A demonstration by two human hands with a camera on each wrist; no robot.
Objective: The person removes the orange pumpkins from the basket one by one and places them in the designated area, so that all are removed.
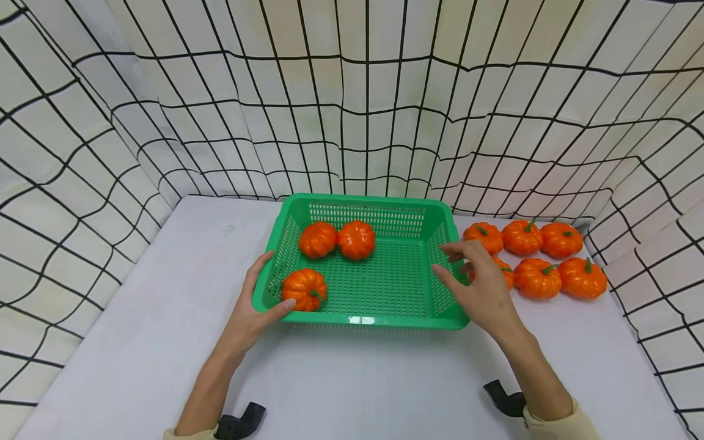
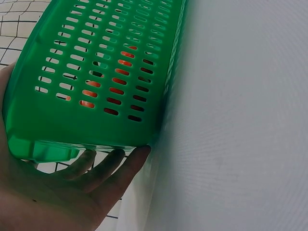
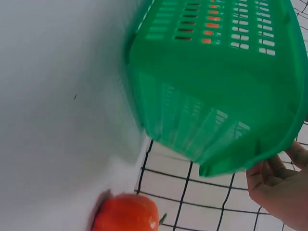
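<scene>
A white worktop (image 1: 352,379) carries a green basket (image 1: 379,281), which stands between the left fingers (image 1: 257,271) and the right fingers (image 1: 458,247). Also directly on it, orange pumpkins (image 1: 536,278) lie in two rows to the right of the right fingers, one partly hidden.

Pumpkin (image 1: 508,278) partly hidden — right hand (image 1: 485,290) in front, green basket (image 2: 96,127) cropped in both wrist views, sleeves (image 1: 563,423) cut off

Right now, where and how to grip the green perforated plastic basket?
I'd take the basket by its rim at both short ends, from left and right: it tapers inward beneath. Ribbed orange pumpkins sit inside left, so that end's likely heavier.
</scene>
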